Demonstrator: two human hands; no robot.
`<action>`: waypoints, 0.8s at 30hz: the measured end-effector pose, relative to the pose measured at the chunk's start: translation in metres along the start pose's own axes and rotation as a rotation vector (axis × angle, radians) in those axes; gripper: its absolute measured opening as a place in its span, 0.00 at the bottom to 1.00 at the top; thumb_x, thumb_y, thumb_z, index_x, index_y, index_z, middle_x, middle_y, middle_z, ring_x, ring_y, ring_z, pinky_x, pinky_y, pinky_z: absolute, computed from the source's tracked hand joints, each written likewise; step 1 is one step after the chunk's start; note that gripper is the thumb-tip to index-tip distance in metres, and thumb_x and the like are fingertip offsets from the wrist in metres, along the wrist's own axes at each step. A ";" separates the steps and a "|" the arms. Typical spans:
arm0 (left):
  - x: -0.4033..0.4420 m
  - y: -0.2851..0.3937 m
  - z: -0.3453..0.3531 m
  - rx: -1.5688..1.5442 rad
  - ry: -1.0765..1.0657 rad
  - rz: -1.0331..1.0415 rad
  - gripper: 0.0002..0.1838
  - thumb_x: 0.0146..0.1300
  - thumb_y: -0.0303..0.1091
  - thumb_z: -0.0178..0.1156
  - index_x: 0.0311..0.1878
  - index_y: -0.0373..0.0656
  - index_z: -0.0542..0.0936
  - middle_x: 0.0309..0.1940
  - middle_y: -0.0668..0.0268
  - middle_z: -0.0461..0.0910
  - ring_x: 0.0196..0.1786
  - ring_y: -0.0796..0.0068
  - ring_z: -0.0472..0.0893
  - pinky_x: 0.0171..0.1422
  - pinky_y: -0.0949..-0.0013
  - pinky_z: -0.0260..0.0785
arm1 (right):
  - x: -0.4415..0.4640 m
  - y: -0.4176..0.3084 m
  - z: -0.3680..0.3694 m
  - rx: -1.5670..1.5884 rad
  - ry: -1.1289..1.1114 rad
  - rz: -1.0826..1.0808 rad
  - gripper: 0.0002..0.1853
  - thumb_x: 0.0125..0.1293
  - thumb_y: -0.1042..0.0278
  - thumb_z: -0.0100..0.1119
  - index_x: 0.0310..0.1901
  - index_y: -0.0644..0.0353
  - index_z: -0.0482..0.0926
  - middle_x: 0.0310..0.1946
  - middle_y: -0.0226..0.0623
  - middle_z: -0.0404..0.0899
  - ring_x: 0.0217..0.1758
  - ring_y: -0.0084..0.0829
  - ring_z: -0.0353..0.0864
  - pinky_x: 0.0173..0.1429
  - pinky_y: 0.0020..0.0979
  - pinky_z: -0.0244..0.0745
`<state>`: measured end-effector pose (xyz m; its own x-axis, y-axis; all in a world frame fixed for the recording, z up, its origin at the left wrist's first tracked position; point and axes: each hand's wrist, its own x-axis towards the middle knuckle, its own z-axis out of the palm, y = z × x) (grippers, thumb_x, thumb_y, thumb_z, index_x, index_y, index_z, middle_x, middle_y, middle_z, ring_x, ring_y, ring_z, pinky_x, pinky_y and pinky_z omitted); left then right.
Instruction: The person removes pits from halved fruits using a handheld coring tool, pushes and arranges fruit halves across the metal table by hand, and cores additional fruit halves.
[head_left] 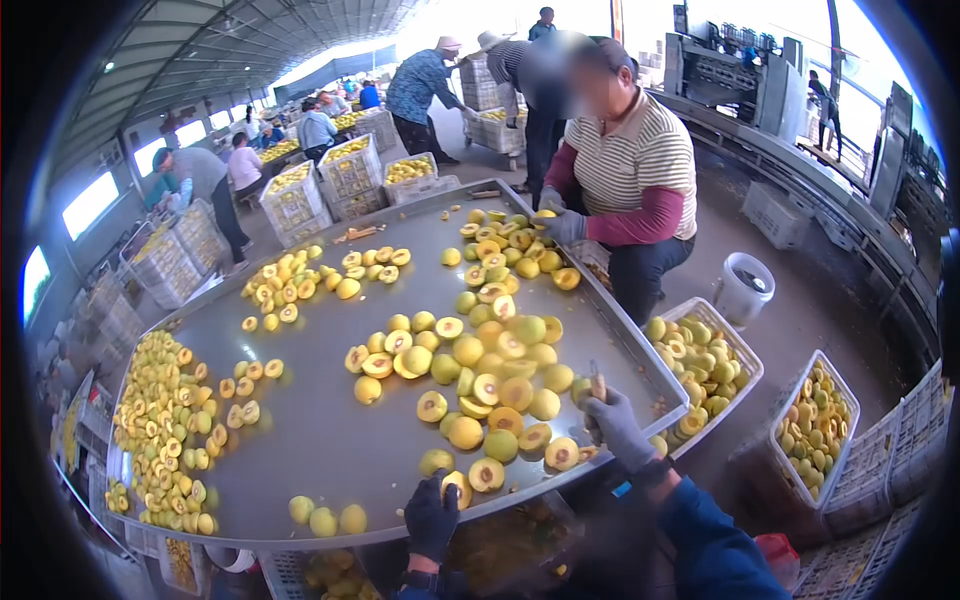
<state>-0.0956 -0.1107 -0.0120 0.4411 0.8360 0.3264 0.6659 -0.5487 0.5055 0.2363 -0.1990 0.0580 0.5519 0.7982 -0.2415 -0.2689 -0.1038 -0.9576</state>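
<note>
My left hand (432,518), in a dark glove, is closed around a yellow peach half (458,488) at the near edge of the metal table (330,440). A grey glove covers my right hand (618,430), whose fingers are wrapped round a short wooden-handled tool (598,386). The tool points upward; its tip is too blurred to tell the kind. Between and beyond my hands lies a spread of cut yellow peaches (487,474), several with the pit or pit hollow facing up. Three rounded peach pieces (323,522) rest left of my left hand.
A large heap of peach halves (165,430) covers the table's left end. Across the right corner sits a co-worker (640,170) in gloves, handling fruit. Crates of peaches (700,370) and a white bucket (744,288) stand on the right. Other people work behind among stacked crates (350,168).
</note>
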 end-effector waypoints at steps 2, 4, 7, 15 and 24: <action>-0.001 0.002 0.000 0.027 -0.001 0.011 0.19 0.67 0.42 0.59 0.57 0.43 0.79 0.41 0.54 0.82 0.43 0.53 0.83 0.48 0.54 0.76 | -0.007 0.007 -0.009 -0.008 0.024 0.046 0.14 0.66 0.63 0.62 0.47 0.62 0.76 0.22 0.28 0.72 0.18 0.19 0.70 0.21 0.24 0.66; -0.001 0.003 -0.001 0.037 0.010 0.020 0.19 0.67 0.42 0.59 0.57 0.43 0.79 0.41 0.55 0.82 0.43 0.53 0.83 0.48 0.55 0.76 | -0.004 0.010 -0.015 0.085 0.087 0.062 0.12 0.66 0.63 0.61 0.45 0.61 0.76 0.21 0.26 0.71 0.16 0.19 0.67 0.18 0.23 0.63; -0.005 0.004 -0.002 0.031 -0.012 0.010 0.19 0.67 0.43 0.59 0.57 0.43 0.79 0.41 0.54 0.82 0.44 0.53 0.83 0.48 0.54 0.76 | 0.009 0.006 -0.020 0.337 0.139 0.024 0.08 0.67 0.62 0.61 0.37 0.54 0.75 0.19 0.22 0.67 0.13 0.18 0.62 0.16 0.23 0.56; -0.003 0.005 -0.003 0.079 0.003 0.008 0.21 0.66 0.47 0.59 0.56 0.44 0.79 0.40 0.53 0.81 0.41 0.50 0.82 0.46 0.51 0.75 | 0.051 -0.165 0.092 0.281 -0.089 -0.309 0.10 0.67 0.62 0.62 0.41 0.58 0.77 0.22 0.26 0.73 0.17 0.20 0.70 0.20 0.22 0.64; 0.005 0.012 -0.008 0.079 -0.098 -0.077 0.20 0.67 0.44 0.59 0.56 0.43 0.78 0.40 0.52 0.81 0.42 0.50 0.82 0.48 0.51 0.74 | 0.069 -0.154 0.231 -1.190 -0.696 -0.956 0.17 0.63 0.55 0.61 0.48 0.55 0.76 0.31 0.48 0.80 0.35 0.53 0.82 0.38 0.47 0.75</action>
<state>-0.0903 -0.1136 0.0025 0.4412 0.8730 0.2080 0.7432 -0.4853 0.4606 0.1335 0.0085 0.2253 -0.3658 0.8944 0.2572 0.8201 0.4405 -0.3652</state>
